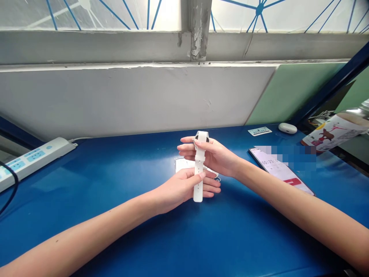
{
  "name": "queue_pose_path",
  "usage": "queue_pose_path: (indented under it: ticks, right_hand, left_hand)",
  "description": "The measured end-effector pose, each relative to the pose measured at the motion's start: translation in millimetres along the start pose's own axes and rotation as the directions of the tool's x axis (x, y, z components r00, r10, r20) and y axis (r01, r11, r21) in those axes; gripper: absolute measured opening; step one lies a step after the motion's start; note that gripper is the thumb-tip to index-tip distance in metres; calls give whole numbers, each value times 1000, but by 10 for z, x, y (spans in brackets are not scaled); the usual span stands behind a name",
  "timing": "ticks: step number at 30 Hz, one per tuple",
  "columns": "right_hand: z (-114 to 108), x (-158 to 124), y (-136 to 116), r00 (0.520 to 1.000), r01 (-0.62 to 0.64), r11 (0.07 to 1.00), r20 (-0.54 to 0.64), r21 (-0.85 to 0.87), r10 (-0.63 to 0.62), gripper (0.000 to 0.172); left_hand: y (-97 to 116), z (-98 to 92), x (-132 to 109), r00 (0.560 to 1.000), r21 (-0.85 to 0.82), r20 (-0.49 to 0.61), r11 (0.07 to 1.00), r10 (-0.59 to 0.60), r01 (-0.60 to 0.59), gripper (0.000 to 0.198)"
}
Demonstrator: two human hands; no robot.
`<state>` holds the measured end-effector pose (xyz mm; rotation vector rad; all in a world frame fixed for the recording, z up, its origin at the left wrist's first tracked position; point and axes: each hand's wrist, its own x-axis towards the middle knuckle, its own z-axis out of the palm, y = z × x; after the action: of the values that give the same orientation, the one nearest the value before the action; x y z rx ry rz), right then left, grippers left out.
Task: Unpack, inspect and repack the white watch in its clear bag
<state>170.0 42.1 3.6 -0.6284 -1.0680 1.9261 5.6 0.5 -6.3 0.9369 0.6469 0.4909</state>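
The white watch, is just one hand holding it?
No, the left hand pinches the lower part of the white watch, and the right hand holds its upper part.

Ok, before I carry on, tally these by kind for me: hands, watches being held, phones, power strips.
Hands (left hand, right hand): 2
Held watches (white-strapped watch): 1
Phones (phone): 1
Power strips (power strip): 1
Total: 5
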Motion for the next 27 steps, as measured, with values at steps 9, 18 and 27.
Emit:
queue_pose_path:
  ticks: [9, 18, 27]
  right_hand:
    - [-4, 30, -7, 994, -30, 995, -106, 97, 40, 39]
    - [5, 35, -2, 995, -61, 992, -72, 110, 70, 53]
    - [-26, 15, 6, 998, -62, 995, -22, 77, 64, 50]
  left_hand:
    - [-63, -34, 2, 1000, -47, 10, 999, -13, 14, 41]
    - [-77, -37, -10, 999, -55, 28, 998, -17, 19, 38]
    - [-39, -34, 9, 999, 6, -37, 1000, 31, -31, 28]
